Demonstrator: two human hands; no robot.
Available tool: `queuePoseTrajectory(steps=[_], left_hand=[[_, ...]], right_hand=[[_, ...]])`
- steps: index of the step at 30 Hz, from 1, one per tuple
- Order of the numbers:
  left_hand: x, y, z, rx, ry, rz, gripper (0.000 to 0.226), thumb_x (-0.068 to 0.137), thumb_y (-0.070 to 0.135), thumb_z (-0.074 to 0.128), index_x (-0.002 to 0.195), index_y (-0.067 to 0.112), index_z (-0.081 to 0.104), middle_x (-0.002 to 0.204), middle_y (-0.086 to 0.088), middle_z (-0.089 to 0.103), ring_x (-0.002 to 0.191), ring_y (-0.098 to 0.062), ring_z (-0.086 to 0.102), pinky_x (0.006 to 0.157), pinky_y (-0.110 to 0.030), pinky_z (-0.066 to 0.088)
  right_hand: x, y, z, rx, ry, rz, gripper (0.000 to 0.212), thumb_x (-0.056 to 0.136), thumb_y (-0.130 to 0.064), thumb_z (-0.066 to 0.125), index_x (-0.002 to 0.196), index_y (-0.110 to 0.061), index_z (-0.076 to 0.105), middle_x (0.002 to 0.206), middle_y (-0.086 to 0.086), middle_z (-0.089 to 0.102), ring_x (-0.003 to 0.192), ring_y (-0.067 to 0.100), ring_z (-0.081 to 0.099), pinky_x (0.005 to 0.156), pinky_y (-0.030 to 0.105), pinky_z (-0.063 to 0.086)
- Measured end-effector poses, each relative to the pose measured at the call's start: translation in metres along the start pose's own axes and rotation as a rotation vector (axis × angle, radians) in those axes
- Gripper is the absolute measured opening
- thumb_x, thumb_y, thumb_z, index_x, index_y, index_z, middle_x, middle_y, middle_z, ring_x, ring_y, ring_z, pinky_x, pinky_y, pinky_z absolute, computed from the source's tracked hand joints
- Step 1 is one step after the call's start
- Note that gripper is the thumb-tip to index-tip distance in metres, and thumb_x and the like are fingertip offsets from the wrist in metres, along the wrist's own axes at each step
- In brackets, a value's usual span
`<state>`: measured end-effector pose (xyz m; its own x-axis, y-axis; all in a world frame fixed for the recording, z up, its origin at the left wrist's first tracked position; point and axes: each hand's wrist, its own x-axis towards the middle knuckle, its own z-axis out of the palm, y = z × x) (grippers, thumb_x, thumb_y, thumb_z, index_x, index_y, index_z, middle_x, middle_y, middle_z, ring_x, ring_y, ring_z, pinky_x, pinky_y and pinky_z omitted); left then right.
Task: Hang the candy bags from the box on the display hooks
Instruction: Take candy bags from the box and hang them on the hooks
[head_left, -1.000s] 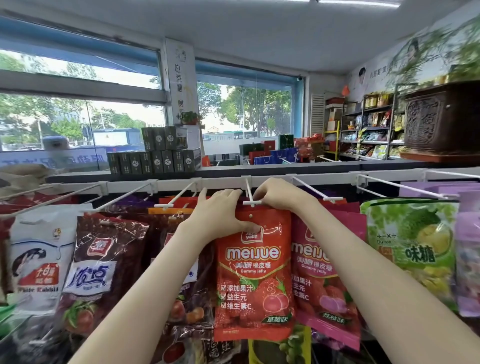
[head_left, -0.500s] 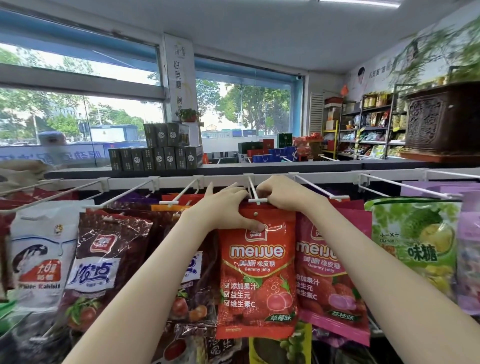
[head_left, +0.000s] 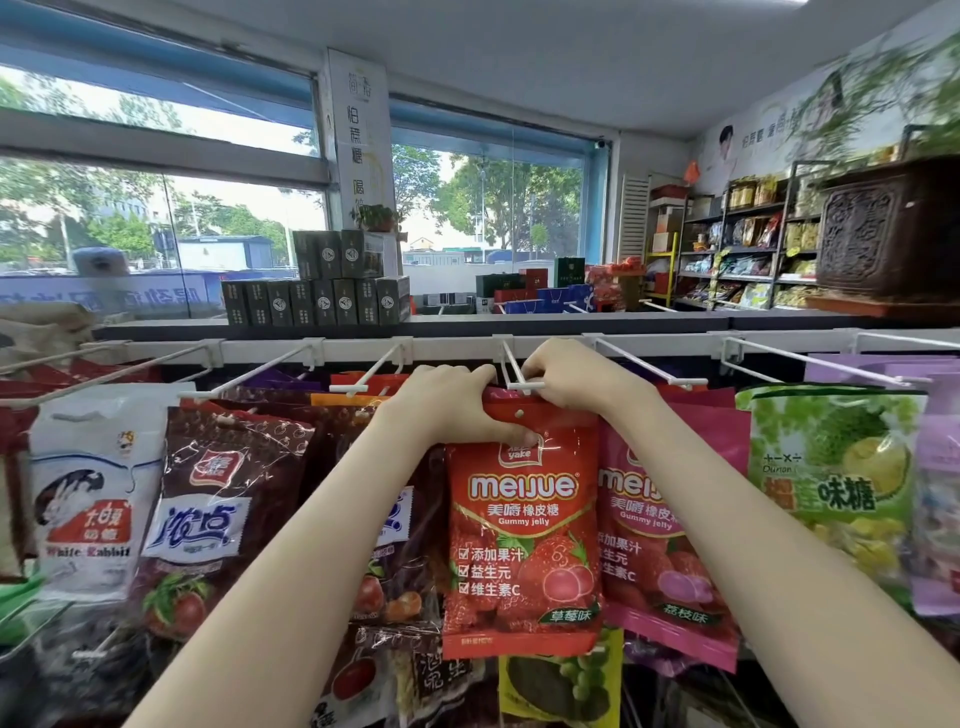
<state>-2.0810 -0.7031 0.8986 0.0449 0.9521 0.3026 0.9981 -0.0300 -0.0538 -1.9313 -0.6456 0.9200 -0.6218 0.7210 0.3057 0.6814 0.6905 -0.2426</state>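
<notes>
A red strawberry gummy bag (head_left: 522, 540) hangs upright in front of me, its top edge just under the tip of a white display hook (head_left: 514, 369). My left hand (head_left: 452, 405) grips the bag's top left corner, thumb across its front. My right hand (head_left: 569, 374) pinches the top right corner beside the hook's crossbar. The bag's punched hole sits a little below the hook tip. The box is out of sight.
Neighbouring hooks carry a pink lychee gummy bag (head_left: 670, 545), a green durian candy bag (head_left: 831, 483), brown candy bags (head_left: 218, 509) and a white rabbit candy bag (head_left: 88, 499). Dark boxes (head_left: 317, 301) stand on the shelf top above the white hook rail (head_left: 260, 351).
Both hands have lifted the red bag's top edge slightly higher and closer to the hook tip. The view has shifted a little with them.
</notes>
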Motion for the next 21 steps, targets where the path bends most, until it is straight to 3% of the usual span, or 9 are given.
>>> queuePoseTrajectory(steps=[5,8,11,14,18,21], left_hand=[[0.001,-0.001,0.0,-0.003,0.03,-0.032,0.075,0.062,0.086,0.054,0.099,0.021,0.051,0.095,0.003,0.062,0.086,-0.018,0.058,0.071,-0.033,0.039],[0.0,0.001,0.002,0.045,0.071,-0.041,0.075,0.064,0.085,0.052,0.098,0.019,0.053,0.094,0.003,0.063,0.085,-0.018,0.059,0.071,-0.032,0.04],[-0.002,0.002,0.003,0.071,0.111,-0.045,0.074,0.065,0.086,0.051,0.095,0.019,0.053,0.093,0.003,0.063,0.083,-0.017,0.058,0.071,-0.031,0.039],[-0.004,0.005,0.002,0.08,0.117,-0.054,0.071,0.066,0.085,0.05,0.095,0.02,0.05,0.096,0.004,0.062,0.087,-0.018,0.057,0.079,-0.034,0.037],[-0.009,0.011,0.004,0.112,0.138,-0.086,0.072,0.073,0.082,0.046,0.108,0.019,0.052,0.11,-0.001,0.063,0.104,-0.022,0.058,0.095,-0.041,0.036],[-0.019,0.02,0.009,0.124,0.249,-0.126,0.072,0.082,0.073,0.045,0.124,0.015,0.047,0.126,-0.005,0.057,0.118,-0.025,0.051,0.104,-0.044,0.031]], right_hand=[[-0.001,0.001,0.005,-0.004,0.067,0.005,0.024,0.093,-0.012,0.051,0.106,-0.008,0.071,0.101,0.009,0.068,0.079,0.015,0.057,0.064,0.022,0.042],[-0.011,0.005,0.008,0.094,0.106,0.005,0.028,0.097,-0.019,0.045,0.094,-0.01,0.071,0.09,0.005,0.066,0.073,0.013,0.056,0.055,0.022,0.035],[-0.025,0.011,0.009,0.178,0.056,-0.005,0.028,0.097,-0.034,0.048,0.107,-0.017,0.068,0.098,-0.003,0.063,0.088,0.013,0.057,0.063,0.021,0.038],[-0.033,0.013,0.009,0.17,0.025,-0.009,0.036,0.092,-0.034,0.057,0.124,-0.019,0.06,0.116,0.001,0.062,0.103,0.016,0.058,0.077,0.023,0.041],[-0.031,0.011,0.017,0.151,0.153,-0.015,0.029,0.089,-0.025,0.061,0.117,-0.016,0.064,0.114,0.006,0.064,0.102,0.02,0.059,0.077,0.023,0.041],[-0.031,0.01,0.026,0.156,0.215,0.015,0.025,0.089,-0.027,0.06,0.111,-0.017,0.065,0.109,0.006,0.066,0.1,0.021,0.06,0.081,0.031,0.047]])
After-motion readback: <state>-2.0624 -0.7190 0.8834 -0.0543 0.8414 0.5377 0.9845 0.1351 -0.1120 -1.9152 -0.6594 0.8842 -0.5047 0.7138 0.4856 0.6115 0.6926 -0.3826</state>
